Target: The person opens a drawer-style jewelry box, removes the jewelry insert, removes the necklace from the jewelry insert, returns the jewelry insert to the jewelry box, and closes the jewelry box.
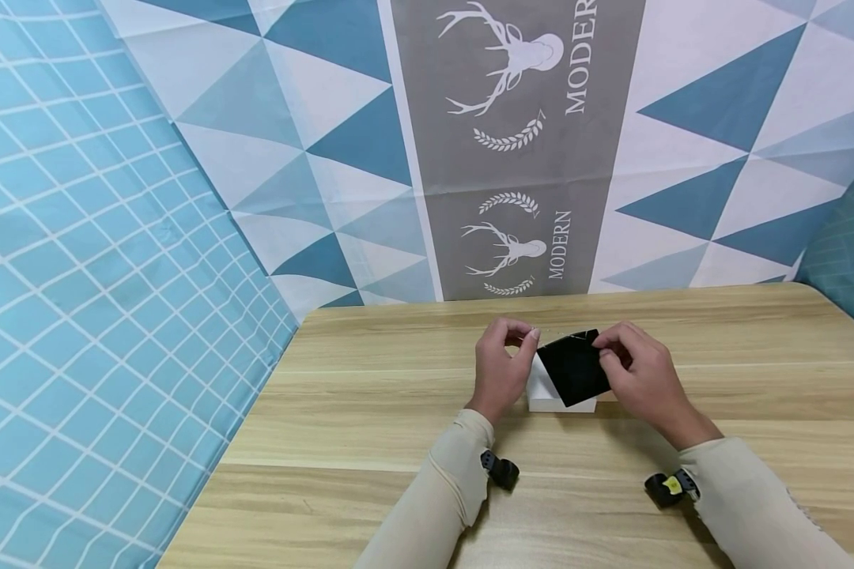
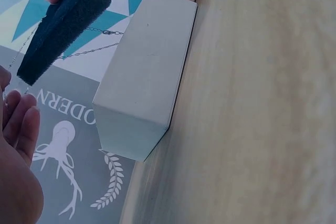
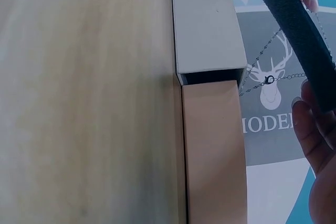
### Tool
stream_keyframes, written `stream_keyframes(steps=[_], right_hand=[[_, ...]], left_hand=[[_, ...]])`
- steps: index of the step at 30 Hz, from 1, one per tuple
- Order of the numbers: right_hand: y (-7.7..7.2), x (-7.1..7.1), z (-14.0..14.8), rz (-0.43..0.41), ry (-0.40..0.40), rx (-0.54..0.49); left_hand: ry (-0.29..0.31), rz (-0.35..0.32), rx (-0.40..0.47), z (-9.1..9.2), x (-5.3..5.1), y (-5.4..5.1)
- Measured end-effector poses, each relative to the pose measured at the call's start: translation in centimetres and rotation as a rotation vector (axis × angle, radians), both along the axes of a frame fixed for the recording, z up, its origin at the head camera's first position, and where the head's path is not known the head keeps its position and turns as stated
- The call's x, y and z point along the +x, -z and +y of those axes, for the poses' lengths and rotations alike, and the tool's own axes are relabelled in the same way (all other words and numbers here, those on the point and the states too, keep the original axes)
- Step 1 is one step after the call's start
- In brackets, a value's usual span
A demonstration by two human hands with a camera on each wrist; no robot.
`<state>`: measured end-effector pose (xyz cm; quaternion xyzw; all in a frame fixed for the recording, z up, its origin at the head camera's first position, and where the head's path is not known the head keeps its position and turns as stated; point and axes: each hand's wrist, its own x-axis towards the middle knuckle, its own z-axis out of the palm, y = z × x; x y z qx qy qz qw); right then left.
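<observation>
A black foam pad [image 1: 575, 370] is held tilted above a white box [image 1: 561, 407]. My right hand [image 1: 640, 375] pinches the pad at its far right corner. On the other side my left hand [image 1: 504, 367] has thumb and forefinger together, pinching a thin necklace chain by the pad's left corner. In the left wrist view the chain [image 2: 100, 50] hangs in a loop behind the pad; a small clasp [image 3: 269, 80] shows in the right wrist view. The white box lies on the table with a brown inner drawer [image 3: 214, 150] sticking out of its right end.
The wooden table [image 1: 370, 442] runs back to a wall cloth [image 1: 512, 158] printed with triangles and deer heads. A blue checked cloth [image 1: 100, 276] hangs at the left, and a teal cloth [image 1: 843, 229] stands at the right edge.
</observation>
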<state>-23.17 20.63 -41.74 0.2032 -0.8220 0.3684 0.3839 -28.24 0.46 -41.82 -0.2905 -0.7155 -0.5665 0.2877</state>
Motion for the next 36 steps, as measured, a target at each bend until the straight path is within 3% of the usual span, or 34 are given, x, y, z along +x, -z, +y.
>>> stream_keyframes(steps=[7,17,25,32,36], right_hand=[[-0.2,0.1,-0.1,-0.027,-0.02,-0.04],[0.0,0.2,0.1,-0.047,-0.044,-0.072],[0.0,0.2,0.2,-0.097,-0.082,-0.088],[-0.3,0.4,-0.2,-0.12,-0.09,-0.103],[-0.3,0.4,-0.3,-0.141,-0.1,-0.095]], left_hand=[[-0.018,0.033,-0.004,-0.2,1.9,-2.1],[0.015,0.088,0.015,-0.2,2.2,-2.4],[0.014,0.124,0.034,-0.2,2.1,-2.5],[0.013,0.08,0.035,0.1,-0.4,0.3],[0.005,0.101,0.032,0.1,0.6,-0.8]])
